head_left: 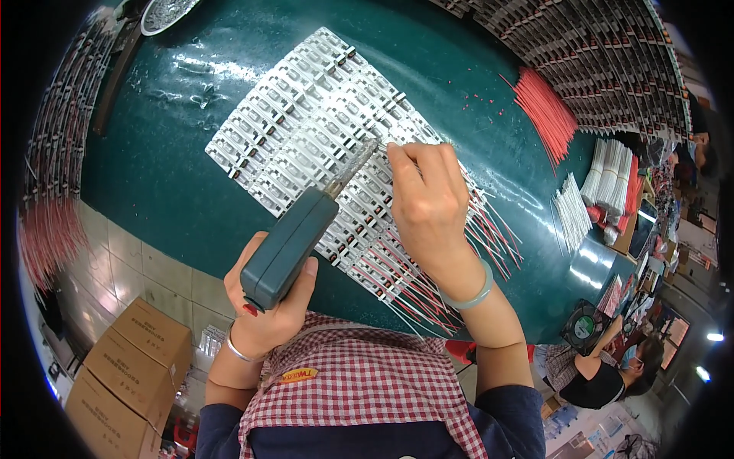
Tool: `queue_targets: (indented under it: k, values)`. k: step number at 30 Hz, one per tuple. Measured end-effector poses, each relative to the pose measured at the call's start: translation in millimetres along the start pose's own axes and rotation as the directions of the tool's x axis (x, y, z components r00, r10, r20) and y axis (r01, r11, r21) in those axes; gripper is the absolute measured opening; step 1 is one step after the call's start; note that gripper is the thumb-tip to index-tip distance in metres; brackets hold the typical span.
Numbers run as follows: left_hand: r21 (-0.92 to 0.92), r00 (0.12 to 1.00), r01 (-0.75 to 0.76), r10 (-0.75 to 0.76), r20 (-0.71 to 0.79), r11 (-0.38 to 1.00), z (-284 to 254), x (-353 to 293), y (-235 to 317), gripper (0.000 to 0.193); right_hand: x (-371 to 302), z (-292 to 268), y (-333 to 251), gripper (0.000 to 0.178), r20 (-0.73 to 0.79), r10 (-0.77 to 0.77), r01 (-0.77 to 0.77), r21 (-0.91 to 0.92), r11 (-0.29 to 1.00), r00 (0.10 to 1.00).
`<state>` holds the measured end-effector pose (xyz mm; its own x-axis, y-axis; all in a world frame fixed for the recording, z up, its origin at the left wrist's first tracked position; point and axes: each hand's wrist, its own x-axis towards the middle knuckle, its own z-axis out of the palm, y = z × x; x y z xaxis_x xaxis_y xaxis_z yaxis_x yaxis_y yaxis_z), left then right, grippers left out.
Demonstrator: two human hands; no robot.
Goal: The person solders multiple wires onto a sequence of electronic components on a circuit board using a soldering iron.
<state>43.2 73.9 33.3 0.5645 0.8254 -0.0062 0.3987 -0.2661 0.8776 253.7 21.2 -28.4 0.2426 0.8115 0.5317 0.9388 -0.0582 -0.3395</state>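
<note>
Left hand: While the work sits under you, your left hand (279,320) is wrapped round the green tool (290,249), thumb and fingers clamped on its grip.
Tool step: looks like you're mid-soldering, metal tip (355,163) on the job; the next move seems to call for steadiness.
Tool aim: long axis slanting, pointing away from you and rightward.
Right hand: your right hand (430,195) bends fingertips close by that tip; whether they're clamped on a wire, can't tell.
Panel: silvery panel (329,145) flat on the green table (168,191), long axis far left to near right, attached wires (405,283) trailing nearside.
Far right: loose white wires (570,214), then red wires (544,115).
</note>
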Motion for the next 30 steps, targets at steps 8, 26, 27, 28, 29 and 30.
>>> queue_targets:
  k: [8,26,27,28,29,30]
  values:
    - [-0.006,0.994,0.073,-0.073,-0.084,0.997,-3,-20,-14,0.024,0,1,0,0.030,0.000,0.004,-0.004,-0.002,1.000,1.000]
    - [0.038,0.997,-0.061,0.062,-0.043,0.997,-6,-20,-14,0.023,-6,-2,-9,0.031,-0.013,0.026,-0.025,0.067,0.997,1.000]
    - [0.037,0.997,-0.061,0.063,-0.044,0.997,-5,-19,-13,0.023,-6,-2,-10,0.030,-0.027,0.040,-0.038,0.064,0.997,0.999]
    - [0.024,0.998,-0.048,0.049,-0.047,0.999,-4,-18,-11,0.022,-6,-2,-9,0.030,-0.027,0.040,-0.038,0.064,0.997,0.999]
    - [0.011,0.998,-0.035,0.035,-0.052,0.999,-4,-18,-11,0.021,-8,-2,-8,0.031,-0.013,0.019,-0.018,0.065,0.998,1.000]
    - [0.011,0.998,-0.035,0.036,-0.053,0.999,-3,-17,-10,0.021,-8,-1,-8,0.033,0.002,-0.001,0.001,0.066,0.998,1.000]
